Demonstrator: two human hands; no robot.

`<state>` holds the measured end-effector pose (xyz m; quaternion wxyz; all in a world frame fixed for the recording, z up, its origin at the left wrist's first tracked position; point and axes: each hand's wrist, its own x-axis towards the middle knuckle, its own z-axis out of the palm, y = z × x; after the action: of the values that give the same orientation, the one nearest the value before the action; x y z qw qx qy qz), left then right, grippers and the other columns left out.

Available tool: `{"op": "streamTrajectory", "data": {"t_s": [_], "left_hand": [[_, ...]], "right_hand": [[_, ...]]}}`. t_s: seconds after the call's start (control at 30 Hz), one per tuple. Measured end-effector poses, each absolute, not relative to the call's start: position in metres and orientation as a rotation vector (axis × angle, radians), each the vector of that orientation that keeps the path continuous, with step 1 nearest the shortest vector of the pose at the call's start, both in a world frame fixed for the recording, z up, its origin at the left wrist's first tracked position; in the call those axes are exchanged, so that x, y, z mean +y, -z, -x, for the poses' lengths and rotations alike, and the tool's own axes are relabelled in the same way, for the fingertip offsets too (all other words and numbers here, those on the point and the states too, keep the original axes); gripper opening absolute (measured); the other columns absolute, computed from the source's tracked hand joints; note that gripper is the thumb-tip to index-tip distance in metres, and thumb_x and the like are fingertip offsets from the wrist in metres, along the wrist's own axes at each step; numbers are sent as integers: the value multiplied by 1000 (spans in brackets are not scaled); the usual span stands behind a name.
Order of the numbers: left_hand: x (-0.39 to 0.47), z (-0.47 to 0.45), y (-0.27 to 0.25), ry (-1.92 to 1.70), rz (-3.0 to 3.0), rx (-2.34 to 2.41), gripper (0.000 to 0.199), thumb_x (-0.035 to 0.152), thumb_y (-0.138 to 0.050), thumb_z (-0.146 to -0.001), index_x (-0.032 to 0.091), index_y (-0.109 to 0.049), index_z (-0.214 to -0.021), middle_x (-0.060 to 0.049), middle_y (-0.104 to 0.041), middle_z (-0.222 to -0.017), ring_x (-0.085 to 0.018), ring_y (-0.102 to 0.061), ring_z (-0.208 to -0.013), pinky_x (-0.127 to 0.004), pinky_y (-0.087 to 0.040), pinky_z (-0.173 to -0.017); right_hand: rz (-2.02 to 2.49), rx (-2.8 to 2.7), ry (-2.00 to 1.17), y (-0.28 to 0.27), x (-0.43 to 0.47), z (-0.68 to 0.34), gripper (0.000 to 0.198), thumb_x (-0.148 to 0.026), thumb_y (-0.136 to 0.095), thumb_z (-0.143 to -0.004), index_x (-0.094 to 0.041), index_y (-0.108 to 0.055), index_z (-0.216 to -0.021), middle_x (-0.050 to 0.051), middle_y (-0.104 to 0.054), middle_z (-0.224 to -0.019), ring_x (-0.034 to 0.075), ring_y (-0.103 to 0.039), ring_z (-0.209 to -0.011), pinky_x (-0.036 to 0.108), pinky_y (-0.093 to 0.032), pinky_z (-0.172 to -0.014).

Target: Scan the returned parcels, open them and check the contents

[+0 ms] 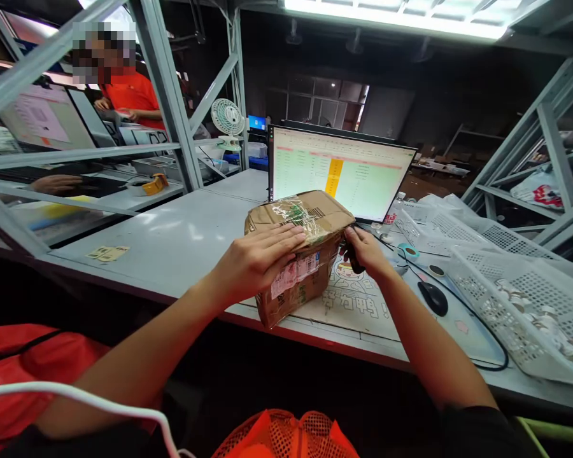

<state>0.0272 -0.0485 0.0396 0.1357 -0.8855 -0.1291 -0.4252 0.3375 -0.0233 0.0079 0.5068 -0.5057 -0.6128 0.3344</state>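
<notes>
A brown cardboard box (302, 270), wrapped in clear tape and bearing a white and pink label, stands tilted at the front edge of the desk. My left hand (262, 254) rests across its top edge, fingers stretched over the top and thumb against the labelled side, steadying it. At the box's right corner, my right hand (365, 249) is closed around a dark tool with a black handle (353, 257). The tool's working end is hidden against the box, so its exact kind does not show.
Behind the box stands a monitor (310, 166). To the right are a black mouse (432, 298), its cable, a tape roll (408, 250) and white baskets (520, 318) with small bottles. A fan (228, 121) and a person in an orange shirt (132, 92) are at left.
</notes>
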Motion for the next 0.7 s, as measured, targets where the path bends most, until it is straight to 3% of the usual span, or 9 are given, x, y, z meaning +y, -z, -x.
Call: {"op": "streamTrajectory", "data": {"t_s": [0.23,0.33,0.43,0.53,0.6,0.7], "left_hand": [[-43,-19,-43,1352,2663,-551,47,32,-59,-105,13,-61,-148,-14,-62,-150,-29,-58,-142,-47,-46,-124],[-23,8,-41,1413,2760,-685,46,40,-59,-104,19,-65,-144,-10,-65,-148,-30,-60,-140,-47,-46,-124],[-8,47,-37,1475,2812,-933,48,53,-62,-101,24,-69,-139,-5,-71,-140,-31,-67,-129,-46,-51,-118],[-9,86,-38,1455,2761,-1182,60,67,-63,-96,19,-70,-132,-5,-76,-126,-29,-71,-113,-49,-56,-109],[-17,104,-45,1400,2720,-1293,67,71,-66,-92,16,-68,-130,-4,-76,-122,-29,-71,-109,-47,-58,-105],[-29,116,-53,1301,2592,-1459,79,72,-75,-83,12,-65,-132,-5,-74,-123,-31,-70,-112,-41,-59,-101]], "right_hand": [[1130,-1384,-817,-31,-46,-364,62,-79,-71,-80,-26,-49,-105,-3,-72,-74,14,-63,-50,26,-50,-44],[1117,-1411,-829,-30,-50,-363,60,-74,-70,-84,-25,-51,-113,-3,-72,-74,15,-64,-51,28,-52,-46],[1098,-1483,-816,-26,-45,-350,56,-69,-68,-89,-24,-54,-119,4,-77,-97,13,-64,-52,28,-51,-46],[1048,-1614,-816,-22,-37,-317,55,-67,-65,-92,-25,-57,-126,8,-76,-118,12,-63,-54,28,-49,-45],[987,-1744,-723,-22,-33,-285,51,-63,-64,-94,-25,-61,-127,6,-76,-119,16,-69,-70,30,-56,-57],[869,-1910,-503,-28,-38,-238,40,-51,-64,-97,-25,-67,-128,4,-75,-120,23,-71,-105,38,-59,-90]]}}
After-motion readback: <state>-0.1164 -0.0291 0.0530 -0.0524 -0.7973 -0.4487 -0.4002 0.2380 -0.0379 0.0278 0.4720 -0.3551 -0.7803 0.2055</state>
